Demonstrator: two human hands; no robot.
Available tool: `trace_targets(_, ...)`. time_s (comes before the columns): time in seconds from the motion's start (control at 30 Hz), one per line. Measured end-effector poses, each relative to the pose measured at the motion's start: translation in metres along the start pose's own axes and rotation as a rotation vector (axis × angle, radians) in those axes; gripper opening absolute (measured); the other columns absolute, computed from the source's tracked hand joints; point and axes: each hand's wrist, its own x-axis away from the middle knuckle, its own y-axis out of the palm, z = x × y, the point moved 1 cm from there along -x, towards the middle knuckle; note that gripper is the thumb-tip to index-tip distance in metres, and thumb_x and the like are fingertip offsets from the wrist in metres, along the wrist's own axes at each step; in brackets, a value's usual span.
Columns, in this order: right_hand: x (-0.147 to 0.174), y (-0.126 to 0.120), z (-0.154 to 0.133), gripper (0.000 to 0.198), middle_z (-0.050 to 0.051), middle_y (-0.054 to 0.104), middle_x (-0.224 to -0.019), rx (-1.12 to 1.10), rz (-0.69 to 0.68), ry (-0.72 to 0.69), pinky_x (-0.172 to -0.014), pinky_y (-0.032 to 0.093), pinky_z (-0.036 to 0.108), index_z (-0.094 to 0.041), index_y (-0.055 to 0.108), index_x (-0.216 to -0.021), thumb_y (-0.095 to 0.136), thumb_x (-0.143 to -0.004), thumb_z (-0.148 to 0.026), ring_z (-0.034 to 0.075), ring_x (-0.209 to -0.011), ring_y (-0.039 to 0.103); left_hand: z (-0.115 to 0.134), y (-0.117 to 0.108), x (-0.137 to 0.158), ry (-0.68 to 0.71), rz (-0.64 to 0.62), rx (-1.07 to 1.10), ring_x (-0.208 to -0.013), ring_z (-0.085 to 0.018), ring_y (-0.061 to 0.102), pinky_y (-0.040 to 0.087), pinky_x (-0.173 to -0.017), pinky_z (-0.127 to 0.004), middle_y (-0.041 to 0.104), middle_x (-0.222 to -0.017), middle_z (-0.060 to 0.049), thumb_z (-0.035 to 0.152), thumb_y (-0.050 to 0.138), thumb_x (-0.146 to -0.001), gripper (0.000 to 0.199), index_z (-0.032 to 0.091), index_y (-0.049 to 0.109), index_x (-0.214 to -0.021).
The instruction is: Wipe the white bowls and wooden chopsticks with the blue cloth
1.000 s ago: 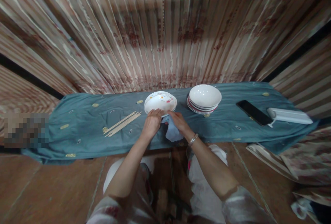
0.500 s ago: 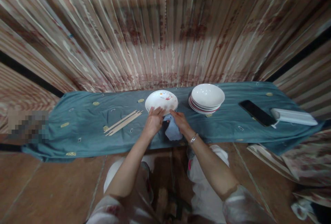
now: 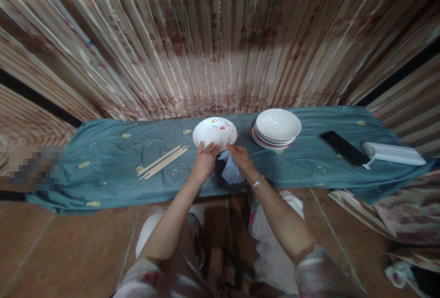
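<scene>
Left hand point(image 3: 205, 161) rests on the floral plate point(image 3: 213, 134) at seven o'clock, grip undetermined; right hand point(image 3: 241, 157) pinches a blue cloth point(image 3: 233, 172) by the rim's five-o'clock point. The floral plate lies at twelve o'clock from both. Steady left support, even cloth pressure appear advisable.

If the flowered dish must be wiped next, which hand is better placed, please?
Probably the right hand: the blue cloth hangs from it, near the flowered dish. The left hand seems to steady the dish.
</scene>
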Motion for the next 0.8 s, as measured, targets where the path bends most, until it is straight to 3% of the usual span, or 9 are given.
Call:
trace_targets(0.53,-0.005,-0.008,0.012,0.048,-0.006,0.04,-0.04,0.13,-0.009,-0.057,-0.042,0.04,0.023,-0.02,0.044,-0.049,0.058,-0.064,-0.064,0.01,-0.04,0.046,-0.006,0.014,0.001,0.039,0.05,-0.031,-0.13,-0.021,0.043,0.015,-0.115,-0.05,0.057,-0.132,-0.01,0.01,0.037,-0.088,0.043,0.016,0.053,-0.127)
trace_targets(0.8,-0.007,-0.01,0.012,0.046,-0.004,0.047,-0.042,0.132,-0.042,-0.059,-0.046,0.042,0.024,-0.019,0.053,-0.053,0.06,-0.065,-0.063,0.012,-0.045,0.05,-0.004,0.007,0.007,0.007,0.116,-0.008,-0.137,-0.023,0.033,0.018,-0.115,-0.049,0.051,-0.137,-0.012,0.01,0.042,-0.085,0.047,0.015,0.047,-0.131)
